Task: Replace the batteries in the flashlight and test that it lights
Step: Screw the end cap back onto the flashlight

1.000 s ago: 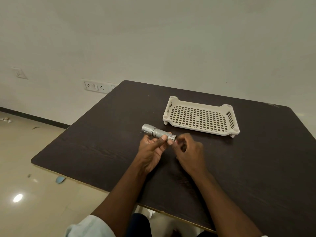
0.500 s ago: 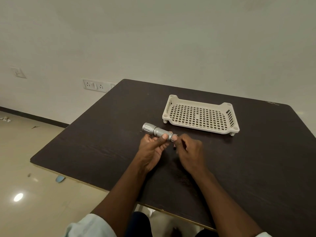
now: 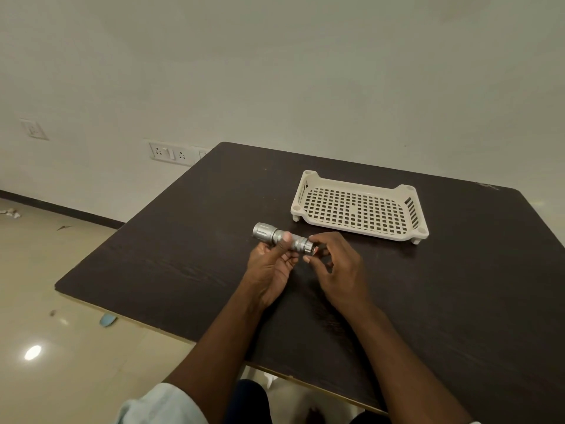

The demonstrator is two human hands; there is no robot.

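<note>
A silver flashlight (image 3: 269, 234) lies level above the dark table (image 3: 458, 286), its wide head pointing left. My left hand (image 3: 270, 267) grips the barrel from below, thumb across the top. My right hand (image 3: 336, 267) pinches the tail cap (image 3: 308, 246) at the flashlight's right end with thumb and fingertips. No batteries show in this view.
A cream perforated plastic tray (image 3: 357, 209) stands on short feet just behind the hands, holding nothing. The table's left edge drops to a tiled floor. Wall sockets (image 3: 171, 153) sit on the wall at the far left.
The left thumb has slid left along the barrel, uncovering more of the tail end. My right fingers have shifted on the tail cap. The flashlight stays in place.
</note>
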